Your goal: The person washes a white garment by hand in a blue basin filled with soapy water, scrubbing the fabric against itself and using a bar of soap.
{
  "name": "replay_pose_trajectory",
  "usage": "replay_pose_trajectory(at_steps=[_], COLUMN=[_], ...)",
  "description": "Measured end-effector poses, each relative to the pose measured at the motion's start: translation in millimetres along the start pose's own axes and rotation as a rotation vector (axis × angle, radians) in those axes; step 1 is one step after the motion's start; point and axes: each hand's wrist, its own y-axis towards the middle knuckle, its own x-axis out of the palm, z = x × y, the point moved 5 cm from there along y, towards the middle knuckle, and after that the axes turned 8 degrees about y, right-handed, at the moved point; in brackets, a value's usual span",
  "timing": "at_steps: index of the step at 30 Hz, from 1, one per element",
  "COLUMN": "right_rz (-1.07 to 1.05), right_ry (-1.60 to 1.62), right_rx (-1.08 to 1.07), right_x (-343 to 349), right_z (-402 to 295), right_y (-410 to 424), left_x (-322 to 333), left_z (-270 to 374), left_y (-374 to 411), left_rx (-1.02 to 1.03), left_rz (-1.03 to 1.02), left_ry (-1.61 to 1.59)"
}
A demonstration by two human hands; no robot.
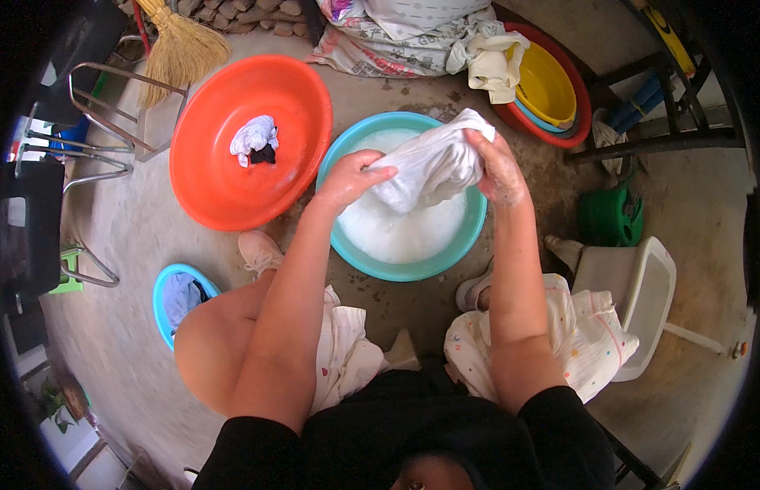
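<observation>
Stretched between my two hands is a wet white cloth, lifted over a turquoise plastic basin. Its left end is pinched by my left hand, and my right hand grips the other end higher up. White suds cover the water in the basin. To the left stands a large orange-red plastic basin. On its bottom lie a white garment and a small black cloth. The folds of the white cloth hide what kind of garment it is.
Beside my left knee a small blue basin holds blue clothing. Stacked basins stand at the back right, near filled sacks. A straw broom and metal-legged chairs are left. At right are a green bucket and a white sink.
</observation>
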Motion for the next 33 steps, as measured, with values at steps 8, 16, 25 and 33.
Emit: replay_pose_trajectory(at_steps=[8,16,25,33], right_rz=[0.187,0.072,0.555,0.335], right_ry=[0.016,-1.147,-0.989,-0.822], right_rx=[-0.049,-0.679,-0.508,-0.562], right_x=[-9.5,121.0,42.5,77.1], right_z=[26.0,69.6,64.7,90.5], right_y=[14.9,-33.1,14.9,-12.8], left_x=[30.1,33.8,77.0,49.8], left_z=[-4.5,-47.8,7.9,-35.9], left_y=[6.7,27.4,6.4,8.7], left_rx=[-0.158,-0.175,-0.396,-0.271], left_rz=[0.094,-0.002,0.274,0.350], left_ry=[-1.205,-1.481,-1.267,-1.334])
